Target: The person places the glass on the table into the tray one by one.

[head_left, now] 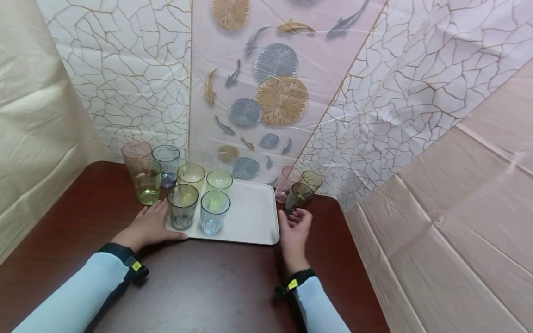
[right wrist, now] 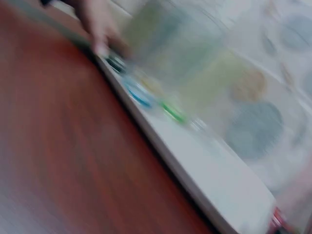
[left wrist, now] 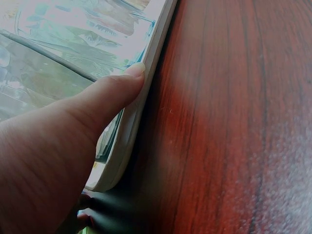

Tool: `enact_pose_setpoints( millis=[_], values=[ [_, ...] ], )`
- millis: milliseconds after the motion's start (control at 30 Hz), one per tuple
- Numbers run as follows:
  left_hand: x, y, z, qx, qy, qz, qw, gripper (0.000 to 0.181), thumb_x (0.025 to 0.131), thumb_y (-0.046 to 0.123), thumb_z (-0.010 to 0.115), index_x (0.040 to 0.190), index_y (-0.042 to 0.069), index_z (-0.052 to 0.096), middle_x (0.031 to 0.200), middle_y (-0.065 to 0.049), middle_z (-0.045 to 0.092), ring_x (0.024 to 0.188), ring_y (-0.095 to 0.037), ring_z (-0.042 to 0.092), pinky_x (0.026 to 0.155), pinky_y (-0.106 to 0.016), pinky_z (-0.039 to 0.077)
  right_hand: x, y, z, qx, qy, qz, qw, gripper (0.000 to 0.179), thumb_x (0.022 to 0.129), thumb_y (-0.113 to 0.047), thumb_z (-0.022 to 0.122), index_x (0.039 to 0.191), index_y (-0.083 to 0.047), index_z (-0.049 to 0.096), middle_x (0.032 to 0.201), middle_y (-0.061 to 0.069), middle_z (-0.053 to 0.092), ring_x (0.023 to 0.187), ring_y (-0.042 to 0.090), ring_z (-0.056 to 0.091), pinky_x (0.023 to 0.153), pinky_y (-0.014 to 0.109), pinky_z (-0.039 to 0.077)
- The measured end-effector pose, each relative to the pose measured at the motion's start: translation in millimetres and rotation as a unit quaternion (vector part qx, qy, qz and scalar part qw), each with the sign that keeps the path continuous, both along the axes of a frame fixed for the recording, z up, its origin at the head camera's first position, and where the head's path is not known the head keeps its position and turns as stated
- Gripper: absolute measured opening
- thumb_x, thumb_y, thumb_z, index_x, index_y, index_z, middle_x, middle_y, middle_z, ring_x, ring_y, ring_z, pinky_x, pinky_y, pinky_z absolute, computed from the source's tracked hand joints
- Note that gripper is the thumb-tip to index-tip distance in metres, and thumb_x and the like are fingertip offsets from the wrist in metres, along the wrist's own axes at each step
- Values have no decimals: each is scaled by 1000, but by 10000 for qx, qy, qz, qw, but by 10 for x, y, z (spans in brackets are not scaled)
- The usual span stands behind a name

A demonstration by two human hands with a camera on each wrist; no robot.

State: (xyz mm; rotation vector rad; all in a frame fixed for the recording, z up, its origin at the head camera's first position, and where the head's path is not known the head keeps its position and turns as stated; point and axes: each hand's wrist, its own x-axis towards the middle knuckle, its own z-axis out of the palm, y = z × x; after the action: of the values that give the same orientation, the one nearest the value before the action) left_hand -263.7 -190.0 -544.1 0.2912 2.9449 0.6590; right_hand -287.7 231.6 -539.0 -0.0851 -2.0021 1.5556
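Note:
In the head view my left hand (head_left: pixel 151 224) lies around the front left corner of a white tray (head_left: pixel 254 212). Its thumb (left wrist: pixel 114 92) is laid straight along the front rim in the left wrist view. Close to that hand on the tray stand a grey glass (head_left: pixel 182 217) and a light blue glass (head_left: pixel 213 224), with a yellow glass (head_left: pixel 191 173) and a green glass (head_left: pixel 220 178) behind them. By the tray's right edge is my right hand (head_left: pixel 294 233), fingers loosely bent, just in front of a dark grey glass (head_left: pixel 300 196); I see nothing held.
At the back left of the brown table (head_left: pixel 200 286) stand a pink glass (head_left: pixel 135 150), a blue glass (head_left: pixel 166 162) and a tall green glass (head_left: pixel 147 187). Behind the dark grey glass are a pink glass (head_left: pixel 287 185) and an amber glass (head_left: pixel 314 178). Patterned cloth (head_left: pixel 137 69) hangs behind.

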Motion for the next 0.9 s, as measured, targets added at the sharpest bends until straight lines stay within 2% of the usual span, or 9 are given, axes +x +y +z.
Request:
enact_pose_setpoints(
  millis=[100, 200, 300, 367, 467, 567, 767, 900],
  values=[
    [8, -17, -2, 24, -21, 10, 10000, 147, 67, 93, 64, 162, -11, 21, 164, -36, 20, 149, -54, 14, 118, -74, 13, -137, 239, 4, -80, -149, -673, 9976, 69, 86, -31, 86, 133, -5, 43, 124, 18, 47, 106, 33, 54, 87, 38, 50],
    [10, -31, -13, 21, -29, 10, 10000, 147, 67, 93, 64, 162, -10, 21, 164, -36, 20, 149, -54, 14, 118, -74, 12, -289, 364, -6, 91, -468, -862, 9951, 82, 83, -36, 88, 141, -8, 37, 130, 14, 41, 116, 32, 48, 93, 41, 47],
    [10, -36, -24, 28, -8, 3, 10000, 146, 67, 93, 64, 163, -9, 21, 165, -35, 20, 149, -54, 14, 117, -74, 13, -434, 410, -26, 211, -766, -679, 9945, 98, 79, -43, 89, 151, -10, 30, 141, 16, 38, 129, 32, 44, 103, 46, 46],
    [11, -34, -24, 54, 9, -1, 10000, 146, 67, 93, 64, 163, -8, 21, 165, -35, 20, 149, -54, 14, 117, -74, 13, -527, 420, -43, 194, -806, -456, 9955, 107, 77, -47, 90, 155, -10, 27, 147, 19, 38, 135, 32, 43, 109, 48, 44],
    [9, -29, -29, 53, 23, 2, 10000, 146, 66, 93, 64, 163, -8, 21, 165, -35, 21, 149, -54, 15, 117, -74, 13, -631, 426, -62, 150, -889, -244, 9956, 115, 73, -54, 90, 159, -12, 25, 152, 14, 39, 140, 23, 41, 114, 45, 40],
    [5, -22, -33, 56, 12, 15, 10000, 147, 66, 94, 64, 163, -8, 21, 165, -35, 21, 149, -54, 15, 118, -74, 13, -705, 438, -84, 184, -905, -200, 9955, 115, 73, -56, 89, 159, -15, 25, 155, 8, 42, 142, 16, 39, 118, 42, 36],
    [-11, -16, -42, -14, 31, 23, 10000, 148, 66, 96, 62, 163, -8, 21, 165, -34, 20, 150, -53, 14, 118, -73, 13, -757, 454, -107, 224, -751, -283, 9965, 95, 83, -33, 88, 156, -16, 31, 152, 6, 47, 139, 15, 42, 117, 43, 37],
    [-10, -20, -30, -34, 34, 6, 10000, 148, 66, 95, 62, 162, -10, 22, 164, -35, 21, 149, -53, 15, 118, -73, 13, -764, 446, -104, 269, -740, -358, 9963, 92, 83, -31, 88, 155, -16, 33, 151, 5, 48, 138, 13, 43, 117, 41, 38]
  ],
)
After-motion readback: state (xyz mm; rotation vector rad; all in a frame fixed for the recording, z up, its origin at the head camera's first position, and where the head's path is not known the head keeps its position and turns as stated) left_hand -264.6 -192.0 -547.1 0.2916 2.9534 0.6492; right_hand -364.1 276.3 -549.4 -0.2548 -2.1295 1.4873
